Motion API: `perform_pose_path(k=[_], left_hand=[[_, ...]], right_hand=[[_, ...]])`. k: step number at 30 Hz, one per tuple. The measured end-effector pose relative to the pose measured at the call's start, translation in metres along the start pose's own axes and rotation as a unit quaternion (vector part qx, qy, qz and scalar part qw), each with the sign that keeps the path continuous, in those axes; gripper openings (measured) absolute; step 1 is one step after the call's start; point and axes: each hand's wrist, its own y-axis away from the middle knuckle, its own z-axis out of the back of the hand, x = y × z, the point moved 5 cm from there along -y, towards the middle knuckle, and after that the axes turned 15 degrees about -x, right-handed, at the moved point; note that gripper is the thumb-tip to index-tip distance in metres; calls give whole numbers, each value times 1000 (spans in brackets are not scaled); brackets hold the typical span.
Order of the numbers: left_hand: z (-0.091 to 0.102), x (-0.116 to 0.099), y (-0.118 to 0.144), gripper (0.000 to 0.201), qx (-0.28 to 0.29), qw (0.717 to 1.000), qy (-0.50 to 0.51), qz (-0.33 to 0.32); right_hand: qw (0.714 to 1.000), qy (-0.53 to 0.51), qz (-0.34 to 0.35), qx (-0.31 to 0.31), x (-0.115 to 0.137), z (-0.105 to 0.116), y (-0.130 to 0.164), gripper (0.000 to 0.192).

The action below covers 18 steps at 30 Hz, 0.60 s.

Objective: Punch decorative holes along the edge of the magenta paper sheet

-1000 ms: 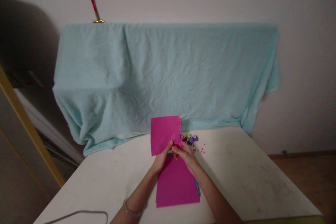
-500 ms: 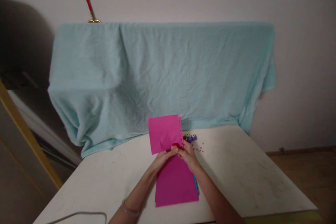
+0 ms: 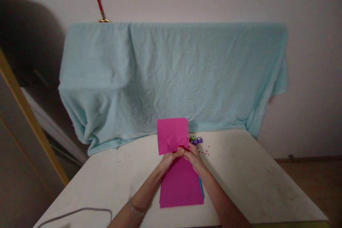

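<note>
A pink sheet of paper [image 3: 171,131] is raised over the table, with a row of small punched holes down its right edge. At its lower right edge is a small red hole punch [image 3: 181,146], mostly covered by fingers. My left hand [image 3: 171,157] is closed around the punch from the left, its thumb on top. From the right, my right hand [image 3: 194,156] closes on the same punch, fingers behind the paper's edge. Below the hands lies a stack of magenta paper [image 3: 181,188], with blue showing at its right side.
Small purple and green figures with eyes [image 3: 197,140] stand behind my right hand, near scattered pink paper dots [image 3: 207,152]. A grey cable [image 3: 88,208] lies at the front left of the white table [image 3: 240,185]. A light blue towel [image 3: 200,74] hangs behind.
The whole view has shifted slightly, so everything appears a little farther right. Both hands keep their hold on the punch and paper, with hardly any movement relative to the table.
</note>
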Motion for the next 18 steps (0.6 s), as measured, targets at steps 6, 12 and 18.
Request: perform_pose_path(k=[6, 12, 18], left_hand=[[-6, -15, 10, 42, 22, 1000, -1, -7], [-10, -22, 11, 40, 55, 997, -8, -44], [-16, -21, 4, 53, 57, 997, 37, -46]], right_hand=[[1000, -7, 12, -5, -7, 3, -1, 32], [1000, 2, 18, -5, -20, 5, -9, 32], [998, -9, -28, 48, -15, -2, -7, 36]])
